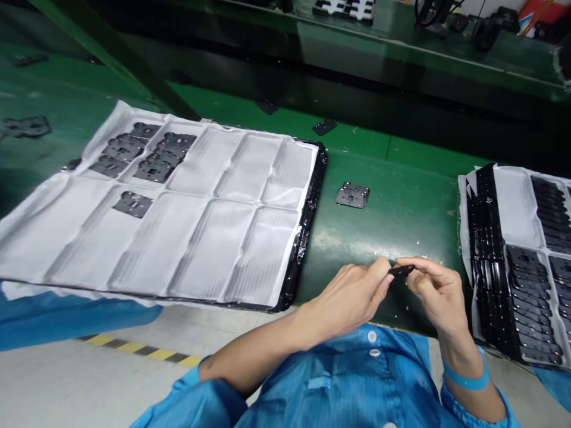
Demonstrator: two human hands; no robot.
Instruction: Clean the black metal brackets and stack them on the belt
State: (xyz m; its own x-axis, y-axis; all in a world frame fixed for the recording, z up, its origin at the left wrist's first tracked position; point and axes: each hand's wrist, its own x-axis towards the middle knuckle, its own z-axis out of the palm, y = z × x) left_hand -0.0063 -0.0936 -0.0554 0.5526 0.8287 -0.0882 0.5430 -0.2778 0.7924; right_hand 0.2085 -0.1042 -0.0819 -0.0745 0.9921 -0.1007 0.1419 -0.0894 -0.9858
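Observation:
Near the front edge of the green table, my left hand (357,294) and my right hand (435,288) pinch a small black part (401,271) between them, seen nearly edge-on. Its left end sits in my left fingers, its right end in my right fingers. Beyond my hands a flat dark plate (352,195) lies alone on the green surface. To the left is a wide tray lined with white sheet (232,238); several similar plates (160,157) lie in its far left compartments and one plate (134,204) in a near compartment.
On the right stands a stack of black trays (493,249), the top one holding rows of dark plates (533,303). A loose part (324,126) lies at the table's back. A green post (111,53) slants behind the left tray. A shelf (414,53) crosses the back.

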